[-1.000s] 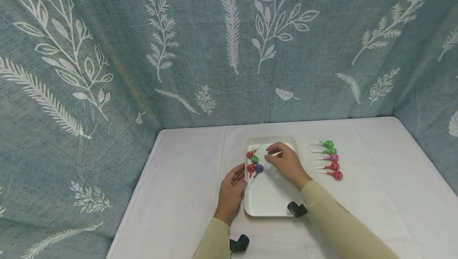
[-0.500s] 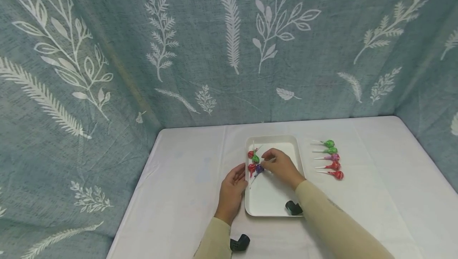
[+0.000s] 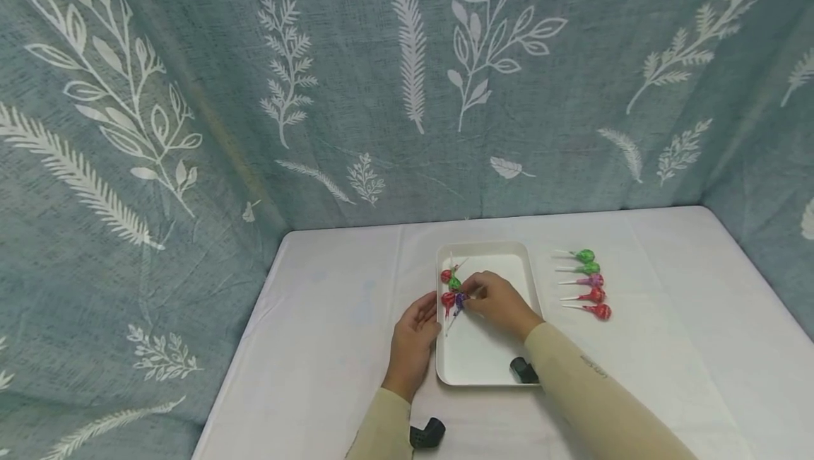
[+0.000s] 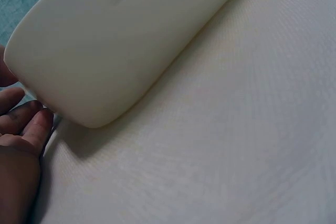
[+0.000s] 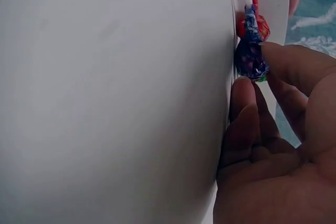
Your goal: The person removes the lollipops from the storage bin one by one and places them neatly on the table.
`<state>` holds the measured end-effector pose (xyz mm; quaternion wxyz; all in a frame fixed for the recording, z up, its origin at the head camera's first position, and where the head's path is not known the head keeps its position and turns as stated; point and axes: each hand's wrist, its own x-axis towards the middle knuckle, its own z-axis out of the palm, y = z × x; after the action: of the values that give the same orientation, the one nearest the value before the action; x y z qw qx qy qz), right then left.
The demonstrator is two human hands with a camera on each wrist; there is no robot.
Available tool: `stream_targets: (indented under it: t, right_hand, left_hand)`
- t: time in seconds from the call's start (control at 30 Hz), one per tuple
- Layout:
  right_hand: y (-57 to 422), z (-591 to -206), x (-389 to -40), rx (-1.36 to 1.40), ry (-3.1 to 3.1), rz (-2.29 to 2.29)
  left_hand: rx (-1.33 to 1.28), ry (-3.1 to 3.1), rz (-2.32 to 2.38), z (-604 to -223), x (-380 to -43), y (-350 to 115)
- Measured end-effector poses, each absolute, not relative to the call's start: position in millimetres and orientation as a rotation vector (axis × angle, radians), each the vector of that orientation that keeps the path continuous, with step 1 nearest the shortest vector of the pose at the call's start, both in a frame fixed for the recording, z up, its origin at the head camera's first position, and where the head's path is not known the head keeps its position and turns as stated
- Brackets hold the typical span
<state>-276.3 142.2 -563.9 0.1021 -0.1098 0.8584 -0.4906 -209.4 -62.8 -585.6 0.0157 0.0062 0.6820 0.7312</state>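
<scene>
A white tray lies on the table, with several wrapped lollipops along its left side. My left hand holds the tray's left edge; in the left wrist view its fingertips meet the tray's outer wall. My right hand is over the tray and pinches the purple lollipop by its wrapped head. Close beside that one lie a red lollipop and a green lollipop. Another red lollipop sits near the upper left corner.
To the right of the tray, several lollipops form a column on the white tablecloth, among them a green lollipop, a pink-purple lollipop and a red lollipop. A patterned blue-green curtain surrounds the table at the back and sides.
My right hand has come down and left across the tray to the purple lollipop, whose stick has turned a little more upright. My left hand has stayed at the tray's edge.
</scene>
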Motion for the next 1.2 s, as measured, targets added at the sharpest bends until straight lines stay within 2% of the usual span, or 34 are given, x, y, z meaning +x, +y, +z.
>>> stream_targets:
  t: [0.53, 1.2]
  right_hand:
    - [144.2, -566.8, -278.0, -0.299, 2.529, -1.451]
    - [155.1, -567.2, -282.0, -0.313, 2.395, -1.667]
  left_hand:
    - [0.018, 2.115, 2.286, -583.8, -208.8, -62.0]
    - [-0.001, 2.138, 2.270, -583.5, -208.9, -59.3]
